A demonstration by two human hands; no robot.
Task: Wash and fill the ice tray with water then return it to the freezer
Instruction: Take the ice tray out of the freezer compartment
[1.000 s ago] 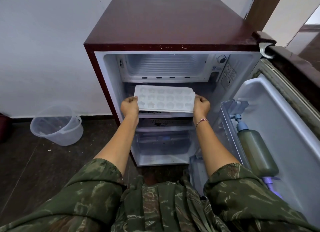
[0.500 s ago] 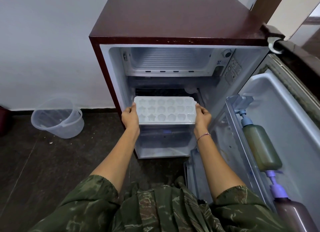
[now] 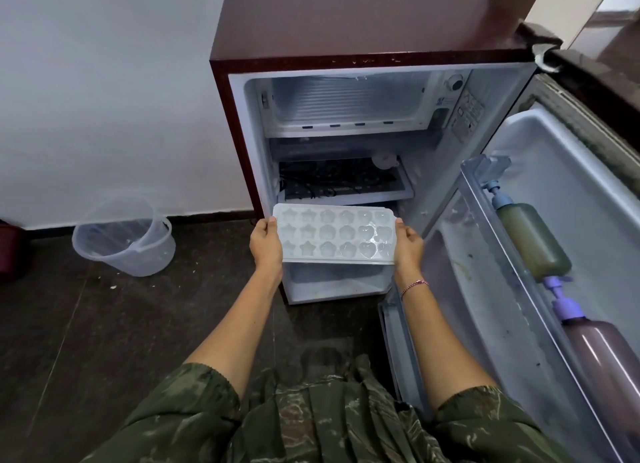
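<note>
A person's two bare hands hold a white ice tray (image 3: pixel 334 235) level in front of an open small fridge (image 3: pixel 363 22). The left hand (image 3: pixel 265 244) grips the tray's left short edge and the right hand (image 3: pixel 409 247) grips its right short edge, fingers (image 3: pixel 268 224) curled round the rim, thumbs on top. The tray's star, flower and heart cups look pale; whether they hold water cannot be told. Above and beyond the fingers, the freezer compartment (image 3: pixel 346 104) stands open with bare ribbed walls. Just below the fingers sits a clear drawer (image 3: pixel 332 284). Right of the right fingers, the door shelf (image 3: pixel 485 199) holds a pump bottle of green liquid (image 3: pixel 531 241) and a brownish bottle with a purple pump (image 3: pixel 606 362). Far left of the left fingers, a clear plastic bucket (image 3: pixel 124 241) stands on the dark floor (image 3: pixel 104 341)
</note>
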